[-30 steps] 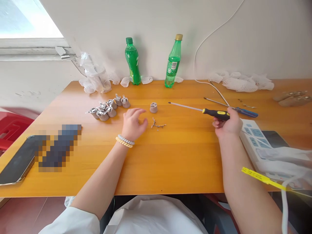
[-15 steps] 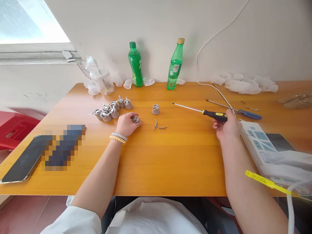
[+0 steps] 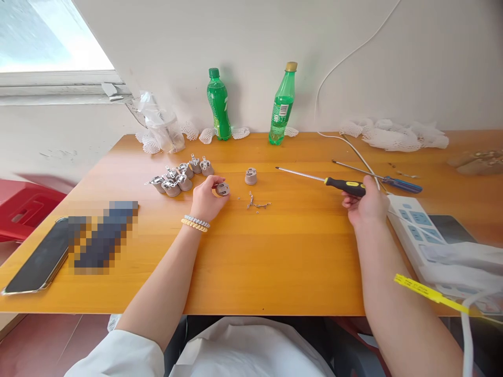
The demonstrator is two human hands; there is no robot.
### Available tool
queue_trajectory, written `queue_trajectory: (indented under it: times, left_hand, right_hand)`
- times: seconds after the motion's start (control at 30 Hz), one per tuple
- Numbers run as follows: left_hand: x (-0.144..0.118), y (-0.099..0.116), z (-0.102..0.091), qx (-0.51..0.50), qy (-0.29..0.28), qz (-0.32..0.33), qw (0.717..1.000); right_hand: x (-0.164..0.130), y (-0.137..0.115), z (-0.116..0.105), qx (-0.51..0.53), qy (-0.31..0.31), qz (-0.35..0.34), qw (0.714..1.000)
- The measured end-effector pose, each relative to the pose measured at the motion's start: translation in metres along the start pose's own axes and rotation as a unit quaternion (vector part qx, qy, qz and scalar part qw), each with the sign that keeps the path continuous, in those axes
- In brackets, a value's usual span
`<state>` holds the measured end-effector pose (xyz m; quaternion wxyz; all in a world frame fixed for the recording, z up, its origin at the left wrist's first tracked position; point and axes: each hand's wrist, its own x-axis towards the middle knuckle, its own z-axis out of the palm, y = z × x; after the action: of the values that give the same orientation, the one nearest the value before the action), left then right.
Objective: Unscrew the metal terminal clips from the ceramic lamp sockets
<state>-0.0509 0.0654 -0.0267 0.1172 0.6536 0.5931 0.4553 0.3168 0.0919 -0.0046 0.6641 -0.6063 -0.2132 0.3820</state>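
Observation:
Between thumb and fingers, my left hand [image 3: 209, 198] grips a small grey-brown round socket-like piece [image 3: 222, 189] with slots in its top face. My right hand [image 3: 367, 201] is closed round the black and yellow handle of a screwdriver [image 3: 346, 186], its shaft pointing left over the table. A similar grey-brown piece [image 3: 250, 176] stands upright between the hands. Small metal strips [image 3: 257, 204] and tiny loose bits lie in front of it. Left of my left hand, several such pieces [image 3: 176, 178] with metal strips on top stand grouped together.
Two green bottles [image 3: 219, 104] stand by the wall among white foam nets [image 3: 404, 134]. A blue-handled screwdriver [image 3: 401, 184] lies beyond my right hand, near a white power strip [image 3: 416, 225] and cable. A phone [image 3: 37, 256] lies at the left, with a red stool [image 3: 23, 209] beyond the table.
My left hand has shifted slightly right with the grey-brown piece, whose top now shows turned differently. The screwdriver in my right hand has moved a touch left.

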Motion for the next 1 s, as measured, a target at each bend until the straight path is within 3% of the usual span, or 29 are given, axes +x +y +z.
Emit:
queue_trajectory:
  times: [0.13,0.3,0.5,0.67,1.0]
  left_hand:
    - [0.01,0.005,0.01,-0.03,-0.002,-0.088,0.996]
    - [0.029,0.011,0.025,0.023,-0.088,-0.152,0.984]
    - [0.04,0.019,0.044,0.096,-0.139,-0.091,0.981]
    - [0.049,0.021,0.069,0.104,-0.127,-0.05,0.985]
    - [0.116,0.025,0.118,0.06,-0.219,-0.017,0.974]
  right_hand:
    - [0.0,-0.002,0.001,0.008,0.009,0.003,1.0]
    - [0.001,-0.002,0.0,0.019,0.009,0.009,1.0]
    - [0.002,0.0,-0.002,0.011,0.0,0.0,1.0]
    - [0.002,0.001,-0.001,0.013,-0.006,0.003,1.0]
    - [0.009,0.006,-0.005,0.055,0.027,0.014,0.998]
